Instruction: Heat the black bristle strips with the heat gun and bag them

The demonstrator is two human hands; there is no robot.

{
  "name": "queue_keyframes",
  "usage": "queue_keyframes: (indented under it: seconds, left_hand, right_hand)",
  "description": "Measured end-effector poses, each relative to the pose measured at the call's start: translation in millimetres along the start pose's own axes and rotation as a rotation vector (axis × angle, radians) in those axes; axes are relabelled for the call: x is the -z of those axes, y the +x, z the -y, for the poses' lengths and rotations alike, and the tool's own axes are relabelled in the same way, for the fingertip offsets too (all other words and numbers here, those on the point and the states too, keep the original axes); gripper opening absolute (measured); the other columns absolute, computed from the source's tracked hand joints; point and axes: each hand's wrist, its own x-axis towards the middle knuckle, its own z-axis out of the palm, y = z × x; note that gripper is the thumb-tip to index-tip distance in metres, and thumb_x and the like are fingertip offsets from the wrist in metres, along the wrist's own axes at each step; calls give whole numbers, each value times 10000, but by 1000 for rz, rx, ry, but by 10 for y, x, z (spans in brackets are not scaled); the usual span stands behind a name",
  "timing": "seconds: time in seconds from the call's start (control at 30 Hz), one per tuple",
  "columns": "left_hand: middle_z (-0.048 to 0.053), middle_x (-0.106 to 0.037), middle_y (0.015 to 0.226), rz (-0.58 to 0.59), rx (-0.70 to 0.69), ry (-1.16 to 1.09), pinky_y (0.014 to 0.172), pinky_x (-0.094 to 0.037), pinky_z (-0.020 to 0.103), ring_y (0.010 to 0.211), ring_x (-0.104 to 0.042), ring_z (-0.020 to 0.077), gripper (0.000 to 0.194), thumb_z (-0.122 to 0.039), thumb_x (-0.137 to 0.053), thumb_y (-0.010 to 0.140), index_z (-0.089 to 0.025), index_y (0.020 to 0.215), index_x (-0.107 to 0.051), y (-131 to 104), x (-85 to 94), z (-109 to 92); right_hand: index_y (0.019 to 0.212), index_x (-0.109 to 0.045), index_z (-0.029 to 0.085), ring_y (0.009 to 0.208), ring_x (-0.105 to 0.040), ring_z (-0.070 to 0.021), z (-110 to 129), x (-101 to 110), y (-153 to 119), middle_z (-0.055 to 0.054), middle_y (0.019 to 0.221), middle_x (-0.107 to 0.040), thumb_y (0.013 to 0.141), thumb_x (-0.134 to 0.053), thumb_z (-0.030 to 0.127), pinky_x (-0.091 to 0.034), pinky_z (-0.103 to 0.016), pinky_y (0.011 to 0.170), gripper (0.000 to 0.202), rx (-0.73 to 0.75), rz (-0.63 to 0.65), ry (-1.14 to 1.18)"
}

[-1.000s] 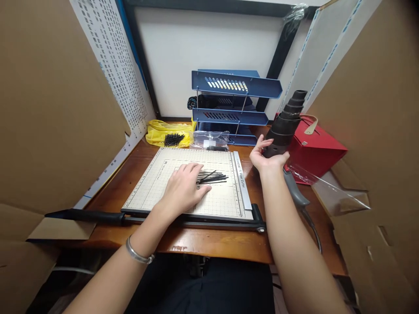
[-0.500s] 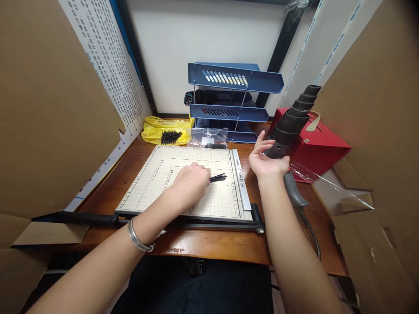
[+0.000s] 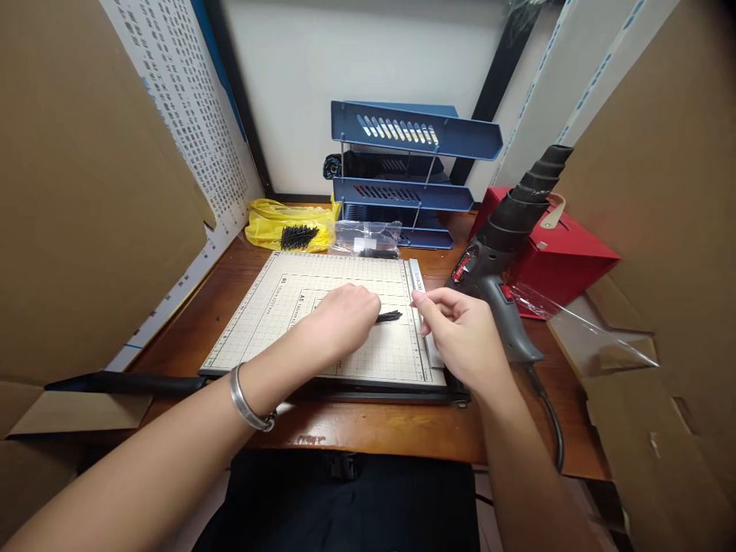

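My left hand [image 3: 348, 318] is closed over a bundle of thin black tubes [image 3: 389, 316], whose ends stick out to the right of the fingers. It rests above the cream gridded board of a paper cutter [image 3: 258, 330]. Just right of those ends is my right hand [image 3: 454, 326], over the cutter's metal ruler strip [image 3: 417, 274]. Its thumb and forefinger come together in a pinch; whether anything small is between them does not show. The cutter's black-handled arm [image 3: 155, 383] lies down along the near edge.
Right of the board stands a heat gun [image 3: 511, 222], nozzle up, before a red box [image 3: 575, 253]. At the back are a yellow bag [image 3: 261, 222] with black pieces [image 3: 299, 237] on it, a clear plastic bag [image 3: 365, 238] and blue tiered trays [image 3: 402, 192]. Cardboard walls [image 3: 649, 230] flank the table.
My right hand has come down and left from in front of the heat gun, its spread fingers now drawn together beside the bundle. My left hand has shifted slightly right with the tubes.
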Motion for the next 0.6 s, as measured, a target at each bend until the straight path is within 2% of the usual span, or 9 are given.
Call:
queue_keyframes:
  seconds: [0.13, 0.27, 0.37, 0.47, 0.6]
  left_hand:
    - [133, -772, 859, 0, 67, -96, 674, -453, 324, 837, -708, 263, 212, -154, -589, 914, -154, 837, -786, 33, 19, 177]
    - [118, -757, 787, -29, 137, -155, 646, -434, 330, 785, -692, 262, 228, -187, -603, 891, -182, 753, -785, 3, -1, 277]
    - [141, -766, 836, -76, 194, -171, 705, -464, 356, 824, -701, 286, 221, -213, -603, 888, -172, 802, -803, -51, -57, 214]
    - [157, -776, 884, -122, 259, -218, 764, -499, 380, 884, -713, 313, 222, -313, -651, 889, -171, 884, -823, -110, -129, 96]
    - [136, -775, 816, -161, 314, -286, 735, -506, 376, 840, -720, 301, 249, -370, -661, 903, -188, 846, -822, -189, -206, -36]
  right_hand:
    - [818, -761, 179, 581, -496, -122, -17, -22, 23, -20, 651, -642, 937, -571, 480, -314, -269, 565, 376, 19, 140, -313]
    - [908, -798, 234, 714, -604, -165, 55, -71, 101, -41, 819, -743, 910, -618, 357, -356, -287, 649, 218, 30, 237, -556]
    - [923, -802, 236, 778, -647, -183, 108, -91, 199, -64, 885, -763, 901, -637, 357, -377, -290, 680, 206, 32, 286, -633]
    - [890, -805, 225, 792, -661, -182, 130, -113, 286, -69, 885, -770, 896, -634, 340, -393, -286, 693, 206, 49, 349, -668]
    - [835, -800, 216, 769, -663, -174, 122, -104, 381, -59, 847, -772, 850, -647, 256, -410, -280, 694, 159, 82, 403, -688]
